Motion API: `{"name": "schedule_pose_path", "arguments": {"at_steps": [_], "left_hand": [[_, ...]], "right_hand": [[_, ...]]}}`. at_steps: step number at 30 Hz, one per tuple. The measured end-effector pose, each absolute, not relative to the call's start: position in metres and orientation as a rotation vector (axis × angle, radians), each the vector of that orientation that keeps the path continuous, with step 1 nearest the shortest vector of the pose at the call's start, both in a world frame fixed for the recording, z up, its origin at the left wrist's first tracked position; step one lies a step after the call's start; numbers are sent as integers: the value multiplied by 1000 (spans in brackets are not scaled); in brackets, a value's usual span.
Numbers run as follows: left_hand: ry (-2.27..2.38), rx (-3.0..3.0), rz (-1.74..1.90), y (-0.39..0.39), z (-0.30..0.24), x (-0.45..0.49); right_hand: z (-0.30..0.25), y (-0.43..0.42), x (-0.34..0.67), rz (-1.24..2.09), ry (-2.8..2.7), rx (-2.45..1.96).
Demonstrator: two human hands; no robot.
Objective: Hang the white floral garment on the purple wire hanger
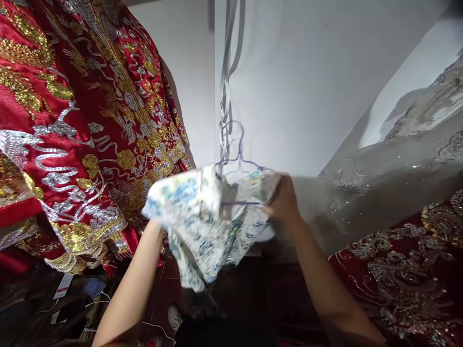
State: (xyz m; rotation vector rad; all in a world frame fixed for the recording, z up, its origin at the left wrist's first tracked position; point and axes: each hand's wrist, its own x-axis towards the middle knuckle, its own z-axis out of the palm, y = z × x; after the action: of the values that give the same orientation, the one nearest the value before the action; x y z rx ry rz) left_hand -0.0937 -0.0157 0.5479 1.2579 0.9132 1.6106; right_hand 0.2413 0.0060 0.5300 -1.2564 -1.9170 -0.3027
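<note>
A white garment with a blue, green and yellow floral print [202, 226], blurred by motion, is on a thin purple hanger [240, 152] in front of me. The hanger's hook is up beside a hanging white ring strip; I cannot tell whether it is hooked there. My right hand [284, 197] is closed on the garment's right shoulder, near the end of the hanger's lower bar. On the other side, my left forearm [141, 265] goes up under the garment's left sleeve. Cloth covers that hand, so its fingers are hidden.
A red jacket with gold and silver embroidery [119, 120] hangs close on the left. White ring strip [224, 101] runs down the wall corner. Sheer sequined fabric [347, 193] and a dark red beaded garment [405, 274] are at right. A phone [94, 287] and cables lie low left.
</note>
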Motion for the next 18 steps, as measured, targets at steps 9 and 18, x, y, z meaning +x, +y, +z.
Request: {"name": "schedule_pose_path", "arguments": {"at_steps": [9, 18], "left_hand": [[1082, 938, 1522, -13, 445, -85], [1155, 675, 1546, -23, 414, -97]], "right_hand": [[588, 31, 201, -476, -1886, -1335], [528, -29, 195, -214, -1760, -1267]]}}
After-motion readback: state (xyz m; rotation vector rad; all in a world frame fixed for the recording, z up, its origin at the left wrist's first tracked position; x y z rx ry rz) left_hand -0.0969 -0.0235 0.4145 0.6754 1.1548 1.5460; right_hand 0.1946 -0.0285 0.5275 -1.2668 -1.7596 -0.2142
